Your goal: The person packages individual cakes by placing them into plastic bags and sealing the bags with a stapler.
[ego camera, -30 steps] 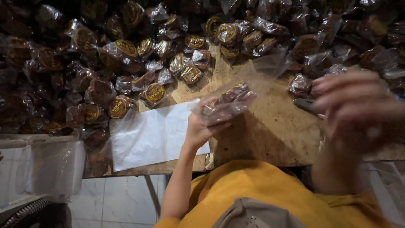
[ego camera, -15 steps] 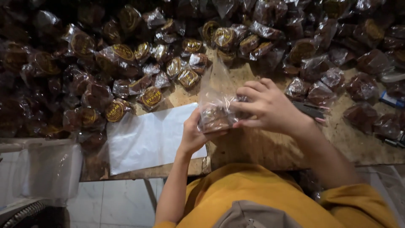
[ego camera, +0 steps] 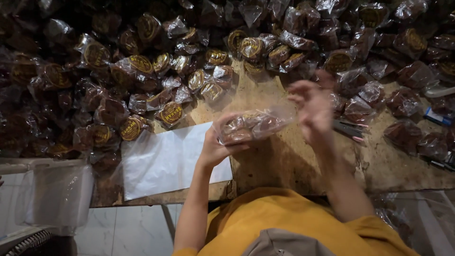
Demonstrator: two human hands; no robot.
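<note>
Two hands are working over a worn wooden table (ego camera: 303,166). The left hand (ego camera: 215,147) is grasping a clear bag (ego camera: 253,125) of brown sweets, its fingers closing around the bag's left end and holding it just above the tabletop, near the middle of the view. The right hand (ego camera: 313,111) is blurring beside the bag's open right end with its fingers spread and loose, gripping nothing; whether it is touching the plastic cannot be told. A white sheet (ego camera: 166,163) is lying flat on the table just left of the left hand. Many packed bags (ego camera: 137,90) are heaping across the far side of the table. Scissors (ego camera: 348,130) are lying right of the right hand. A person in a yellow shirt (ego camera: 279,223) is sitting at the near edge.
</note>
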